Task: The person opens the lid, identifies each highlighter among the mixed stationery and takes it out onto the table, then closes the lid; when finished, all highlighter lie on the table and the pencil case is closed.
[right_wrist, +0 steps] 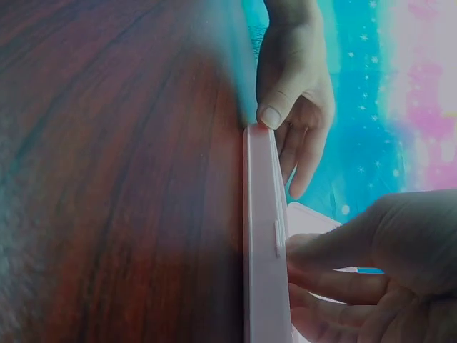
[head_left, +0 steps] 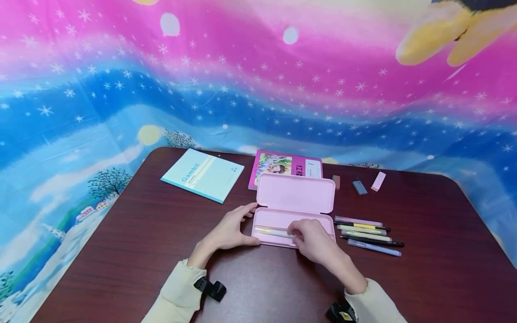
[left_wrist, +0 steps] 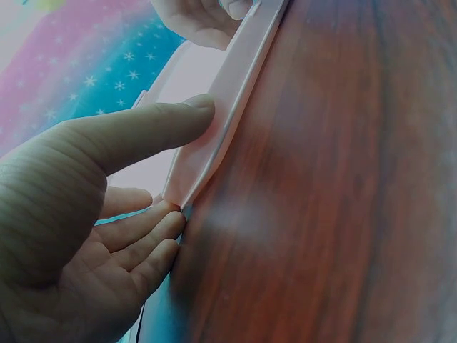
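Observation:
A pink pencil case (head_left: 295, 216) lies on the table with its lid (head_left: 295, 193) tipped back. In its tray is a white-and-yellow pen (head_left: 268, 231); my right hand (head_left: 317, 240) reaches over the front wall and pinches its right end. The right wrist view has the bent right fingers (right_wrist: 335, 286) behind the case wall, which hides their tips. My left hand (head_left: 230, 229) rests at the case's left end. Its thumb (left_wrist: 164, 128) presses the front wall near the corner, while the other fingers extend loosely beside the end.
Several pens (head_left: 367, 233) lie right of the case. Behind them are a brown eraser (head_left: 336, 181), a blue-grey eraser (head_left: 359, 187) and a pink-white one (head_left: 378, 181). A magenta book (head_left: 282, 166) sits behind the lid, and a light-blue notebook (head_left: 203, 175) at back left.

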The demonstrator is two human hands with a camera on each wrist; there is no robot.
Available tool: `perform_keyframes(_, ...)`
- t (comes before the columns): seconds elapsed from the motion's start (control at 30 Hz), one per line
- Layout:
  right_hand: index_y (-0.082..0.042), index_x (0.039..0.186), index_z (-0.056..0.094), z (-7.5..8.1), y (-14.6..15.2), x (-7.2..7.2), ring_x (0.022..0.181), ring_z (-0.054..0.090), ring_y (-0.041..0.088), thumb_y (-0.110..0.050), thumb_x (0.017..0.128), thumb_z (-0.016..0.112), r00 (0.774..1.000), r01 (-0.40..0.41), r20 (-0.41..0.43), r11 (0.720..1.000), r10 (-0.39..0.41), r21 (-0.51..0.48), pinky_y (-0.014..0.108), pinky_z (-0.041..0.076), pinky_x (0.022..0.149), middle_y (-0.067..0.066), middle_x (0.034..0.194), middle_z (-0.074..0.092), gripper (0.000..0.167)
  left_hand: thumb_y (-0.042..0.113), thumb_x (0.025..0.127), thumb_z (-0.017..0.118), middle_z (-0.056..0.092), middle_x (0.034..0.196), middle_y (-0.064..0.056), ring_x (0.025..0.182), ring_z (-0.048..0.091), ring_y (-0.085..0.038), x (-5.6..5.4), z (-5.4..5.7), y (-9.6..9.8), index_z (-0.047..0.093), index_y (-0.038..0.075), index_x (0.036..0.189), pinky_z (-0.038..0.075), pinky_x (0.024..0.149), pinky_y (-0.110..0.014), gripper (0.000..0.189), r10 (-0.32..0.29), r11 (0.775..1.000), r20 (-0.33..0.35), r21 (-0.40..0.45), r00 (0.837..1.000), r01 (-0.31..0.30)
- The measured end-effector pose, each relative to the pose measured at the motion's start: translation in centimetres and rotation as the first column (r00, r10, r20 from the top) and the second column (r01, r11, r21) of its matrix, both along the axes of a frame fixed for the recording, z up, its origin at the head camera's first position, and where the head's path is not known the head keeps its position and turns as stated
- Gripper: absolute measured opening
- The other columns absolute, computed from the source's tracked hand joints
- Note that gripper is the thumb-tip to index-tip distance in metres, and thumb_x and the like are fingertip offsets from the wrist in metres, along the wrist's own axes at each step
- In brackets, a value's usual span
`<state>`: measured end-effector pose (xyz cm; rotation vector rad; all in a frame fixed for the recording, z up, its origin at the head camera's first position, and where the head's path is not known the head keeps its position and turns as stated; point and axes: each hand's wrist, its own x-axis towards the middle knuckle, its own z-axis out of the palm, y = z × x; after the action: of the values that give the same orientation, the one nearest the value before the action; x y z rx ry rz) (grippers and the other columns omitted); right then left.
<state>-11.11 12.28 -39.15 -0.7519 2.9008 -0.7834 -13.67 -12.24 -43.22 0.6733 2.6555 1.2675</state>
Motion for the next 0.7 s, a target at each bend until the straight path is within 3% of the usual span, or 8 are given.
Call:
perform_keyframes(0.17,-0.003,0.091,0.071,0.06,0.03,0.07,0.068,0.051,0.013,0.000,0.080,0.072,0.998,-0.061,-0.011,0.997,0.062,0.048,0.030,0.050,0.066,0.003,0.080,0.066,0.011,0.024,0.068,0.087,0.053,0.132,-0.009,0.113,0.052,-0.020,0.06,0.05,-0.05,0.040,0.002,0.143,0.046,0.096,-0.040,0.091,-0.002,1.000,-0.001,0.002,1.000,0.002)
perform_keyframes(0.37,-0.003,0.092,0.069,0.13,0.09,0.02,0.069,0.049,0.014,-0.002,0.082,0.071,0.990,-0.131,0.055,0.988,0.127,0.078,0.031,0.047,0.066,0.000,0.077,0.061,0.011,0.024,0.068,0.087,0.053,0.132,-0.009,0.113,0.052,-0.021,0.16,0.16,-0.05,0.039,0.002,0.143,0.046,0.096,-0.040,0.091,-0.005,1.000,0.000,0.005,1.000,0.005)
perform_keyframes(0.7,-0.005,0.090,0.070,0.00,0.21,-0.14,0.069,0.047,0.013,0.001,0.082,0.070,0.983,-0.168,0.087,0.981,0.160,0.095,0.031,0.045,0.065,-0.002,0.075,0.056,0.011,0.025,0.068,0.087,0.053,0.132,-0.009,0.113,0.052,-0.021,0.05,0.10,-0.01,0.040,0.002,0.143,0.046,0.096,-0.040,0.091,-0.010,1.000,-0.005,0.005,1.000,0.010)
